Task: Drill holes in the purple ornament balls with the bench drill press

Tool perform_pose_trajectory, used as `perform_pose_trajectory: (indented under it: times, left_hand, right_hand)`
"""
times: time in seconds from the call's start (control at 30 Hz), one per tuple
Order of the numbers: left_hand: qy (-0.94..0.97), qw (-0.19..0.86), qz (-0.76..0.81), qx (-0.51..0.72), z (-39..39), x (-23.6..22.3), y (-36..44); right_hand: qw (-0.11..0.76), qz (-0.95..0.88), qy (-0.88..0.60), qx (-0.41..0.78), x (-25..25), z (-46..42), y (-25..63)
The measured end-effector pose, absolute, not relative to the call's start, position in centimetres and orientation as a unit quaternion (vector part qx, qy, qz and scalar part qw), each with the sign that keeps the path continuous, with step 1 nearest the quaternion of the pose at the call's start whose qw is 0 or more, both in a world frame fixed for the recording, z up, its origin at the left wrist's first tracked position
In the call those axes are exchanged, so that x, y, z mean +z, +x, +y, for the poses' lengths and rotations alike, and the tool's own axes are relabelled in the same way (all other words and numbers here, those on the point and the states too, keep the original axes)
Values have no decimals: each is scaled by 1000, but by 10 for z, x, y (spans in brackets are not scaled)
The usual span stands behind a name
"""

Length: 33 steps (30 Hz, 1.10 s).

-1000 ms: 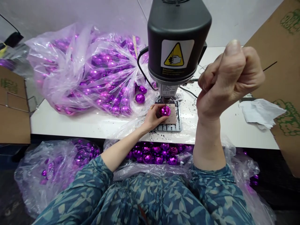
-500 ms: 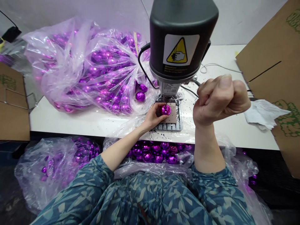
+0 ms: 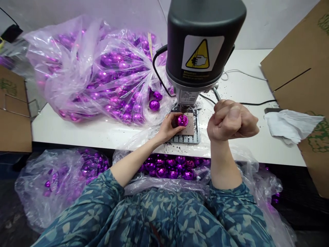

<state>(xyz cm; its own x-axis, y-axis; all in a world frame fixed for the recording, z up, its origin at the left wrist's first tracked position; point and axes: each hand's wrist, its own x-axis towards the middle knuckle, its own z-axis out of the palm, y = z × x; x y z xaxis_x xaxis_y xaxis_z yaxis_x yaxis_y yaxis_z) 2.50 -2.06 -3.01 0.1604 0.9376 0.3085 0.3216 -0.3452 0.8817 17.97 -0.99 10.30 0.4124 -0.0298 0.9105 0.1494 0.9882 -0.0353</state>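
Between the thumb and fingers of my left hand (image 3: 171,127) is a shiny purple faceted ball (image 3: 182,120). It rests on a brown board (image 3: 189,129) over the slotted metal base (image 3: 191,139) of a drill press (image 3: 196,73). The chuck (image 3: 184,109) is just above the ball; the drill tip is hard to make out. My right hand (image 3: 232,120) is closed in a fist around the press's feed lever (image 3: 216,94), whose end is hidden inside the fingers.
A large clear bag of purple balls (image 3: 102,75) lies at the left, with loose balls (image 3: 154,105) beside it. More balls (image 3: 173,168) fill a bag below the table edge. Cardboard boxes (image 3: 290,75) flank the table. White cloth or paper (image 3: 290,125) lies right. Dark shavings surround the base.
My right hand has moved lower and slightly left with the lever. My left hand keeps the ball in the same place on the board. The view has shifted slightly.
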Motion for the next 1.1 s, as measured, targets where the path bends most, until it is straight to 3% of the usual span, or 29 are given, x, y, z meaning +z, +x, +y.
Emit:
perform_pose_trajectory:
  times: [0.2,0.4,0.57,0.73,0.8,0.97,1.1]
  left_hand:
    - [680,334,463,459,-23,-30,26]
    - [639,367,481,474,-24,-26,31]
    - [680,287,472,481,-51,-4,15]
    - [823,381,334,256,-113,22,-21]
    - [830,402,318,220,-118,26,-33]
    - [748,223,500,374,-35,18,-54]
    - [719,173,583,336,40,6,-60]
  right_hand:
    - [827,-558,-43,-48,115,-17,176]
    - [842,-495,-208,51,171,-11,169]
    - [828,-512,-219,64,189,9,172]
    - [833,-514,-192,68,187,12,174]
    - [835,-514,-185,71,187,12,174]
    - [840,-504,-184,85,187,13,175]
    - [839,-502,-186,95,187,12,175]
